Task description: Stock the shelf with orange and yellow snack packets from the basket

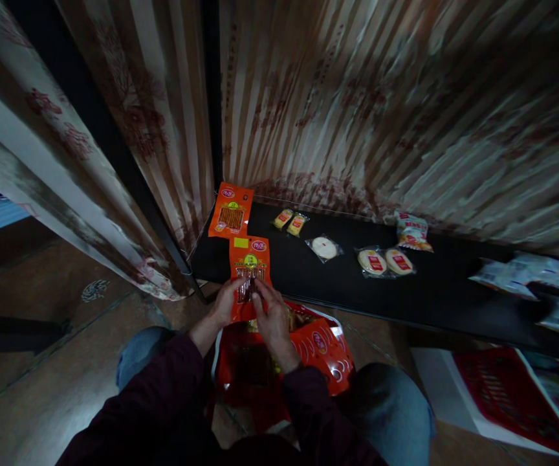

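Observation:
An orange snack packet (pixel 250 255) with a clear window and a yellow label is between my two hands, its top over the black shelf. My left hand (pixel 224 304) is closed on its lower left side. On the lower right side of the same packet my right hand (pixel 270 314) is closed, fingers over the window. Just beyond lies another orange packet (pixel 231 210), flat at the shelf's left end. Below my hands stands a red basket (pixel 219 362) with a white rim, and a large orange packet (pixel 322 356) rests across its right side.
On the black shelf (pixel 299 278) lie two small yellow packs (pixel 289 222), a round white wrapped item (pixel 325 248), a pair of round wrapped cakes (pixel 385 261), a red-and-white bag (pixel 413 232) and pale packets (pixel 507 275). Another red basket (pixel 507 395) sits at the right. Curtains (pixel 308 97) hang behind.

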